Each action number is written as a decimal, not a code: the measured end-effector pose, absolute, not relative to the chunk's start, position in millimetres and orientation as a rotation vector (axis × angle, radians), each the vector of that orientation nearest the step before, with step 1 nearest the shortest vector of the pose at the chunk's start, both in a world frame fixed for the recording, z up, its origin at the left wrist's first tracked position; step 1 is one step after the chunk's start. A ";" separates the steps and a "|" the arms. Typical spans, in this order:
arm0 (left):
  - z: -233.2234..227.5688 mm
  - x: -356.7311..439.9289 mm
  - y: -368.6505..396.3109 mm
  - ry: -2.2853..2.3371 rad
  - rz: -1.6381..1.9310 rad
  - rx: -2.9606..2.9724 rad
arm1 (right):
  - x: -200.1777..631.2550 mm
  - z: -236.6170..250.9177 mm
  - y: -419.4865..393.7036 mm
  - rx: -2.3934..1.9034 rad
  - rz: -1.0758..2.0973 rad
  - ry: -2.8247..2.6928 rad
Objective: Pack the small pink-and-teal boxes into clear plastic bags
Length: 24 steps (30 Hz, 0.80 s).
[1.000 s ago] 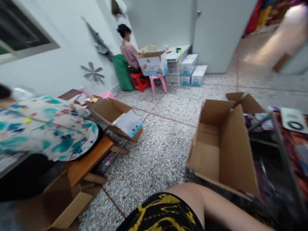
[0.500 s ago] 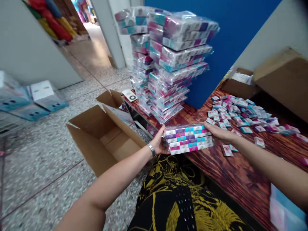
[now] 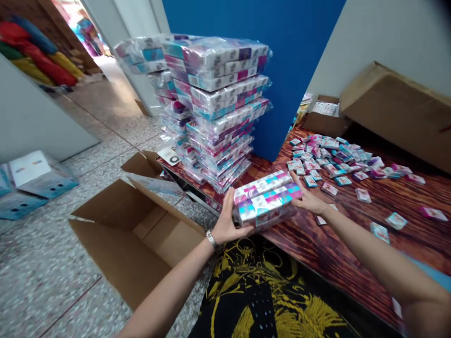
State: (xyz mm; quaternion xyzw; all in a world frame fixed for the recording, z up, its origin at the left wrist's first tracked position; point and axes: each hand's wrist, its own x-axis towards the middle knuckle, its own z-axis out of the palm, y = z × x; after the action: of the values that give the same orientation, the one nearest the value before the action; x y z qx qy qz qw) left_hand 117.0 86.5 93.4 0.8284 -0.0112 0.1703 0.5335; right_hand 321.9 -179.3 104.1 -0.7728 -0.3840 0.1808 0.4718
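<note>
Two stacked shrink-wrapped packs of small boxes (image 3: 264,199), white with pink, blue and purple patches, are held above the table's front edge. My left hand (image 3: 227,220) is closed around their left end, thumb along the near side. At the right end, my right hand (image 3: 303,197) grips them with its fingers. Behind them rises a tall, uneven stack of similar clear-wrapped packs (image 3: 218,101) on the table. Many small loose boxes (image 3: 331,157) lie scattered on the wood-grain table (image 3: 338,244) to the right of my right hand.
An open cardboard carton (image 3: 116,244) stands on the speckled floor at left, a smaller open carton (image 3: 141,166) behind it. A white device with a dark ring (image 3: 169,156) lies on the table corner. A big brown box (image 3: 398,105) leans at the back right, near a blue panel (image 3: 260,28).
The packs have tilted in my hands, so their top faces now show more and the right end sits higher. The whole view has swung to the right.
</note>
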 end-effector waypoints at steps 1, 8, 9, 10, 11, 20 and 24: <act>82.8 117.3 84.6 -0.094 0.430 2.078 | 322.8 94.3 -183.2 -1.891 0.481 -0.948; 56.1 115.5 73.8 -0.107 0.355 2.239 | 317.4 60.4 -188.6 -1.799 0.458 -0.822; 57.4 115.9 73.7 -0.109 0.345 2.249 | 315.8 60.4 -184.6 -1.774 0.414 -0.790; 58.2 116.6 73.9 -0.112 0.344 2.259 | 314.5 61.2 -180.1 -1.743 0.380 -0.763; 58.6 117.3 74.5 -0.120 0.349 2.268 | 313.5 62.4 -175.7 -1.711 0.357 -0.744; 115.5 113.0 81.8 -0.171 0.233 2.474 | 323.1 71.0 -177.3 -1.768 0.356 -0.848; 164.6 146.4 52.2 -0.279 0.084 2.659 | 325.1 65.3 -180.0 -1.719 0.336 -0.705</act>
State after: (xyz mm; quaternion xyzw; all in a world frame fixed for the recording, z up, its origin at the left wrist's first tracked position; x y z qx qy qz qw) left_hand 146.4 52.2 164.6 0.9672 -0.1015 0.0305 0.2310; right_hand 325.1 -180.0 65.3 -0.7374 -0.3026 0.1441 0.5865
